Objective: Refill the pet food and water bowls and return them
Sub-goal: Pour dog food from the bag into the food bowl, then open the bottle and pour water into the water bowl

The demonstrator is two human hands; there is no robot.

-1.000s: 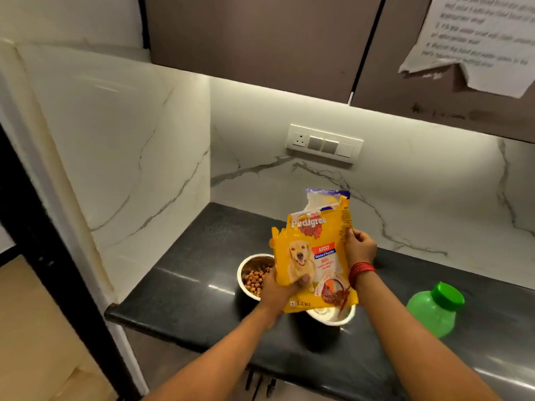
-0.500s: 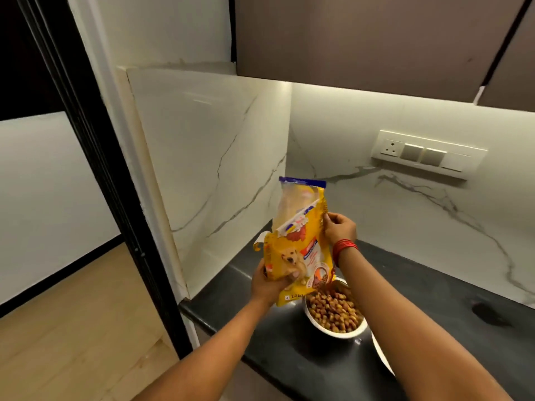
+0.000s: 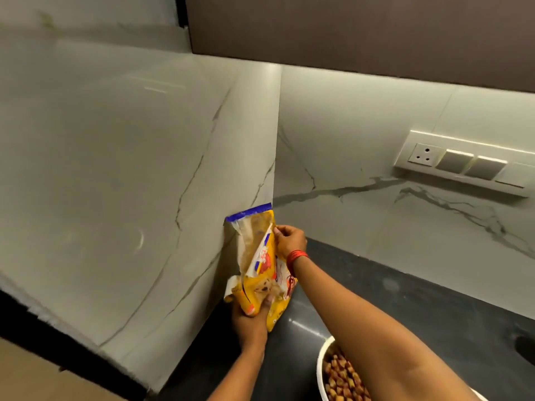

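A yellow pet food bag (image 3: 257, 264) with a blue top edge stands upright in the back left corner of the black counter (image 3: 419, 308), against the marble side wall. My left hand (image 3: 251, 322) grips its lower part. My right hand (image 3: 289, 238), with a red thread at the wrist, pinches the bag's upper edge. A metal bowl (image 3: 322, 369) full of brown kibble sits at the bottom of the view, partly hidden by my right forearm. The water bowl is out of sight.
Marble walls (image 3: 130, 183) close off the counter on the left and at the back. A switch and socket panel (image 3: 463, 163) is on the back wall. Dark cabinets (image 3: 347, 30) hang overhead. The counter's left edge drops to a wooden floor (image 3: 34, 377).
The bag has moved left, from above the bowls into the counter's back left corner, both hands still on it. The view has swung left, so the green bottle has left the frame.
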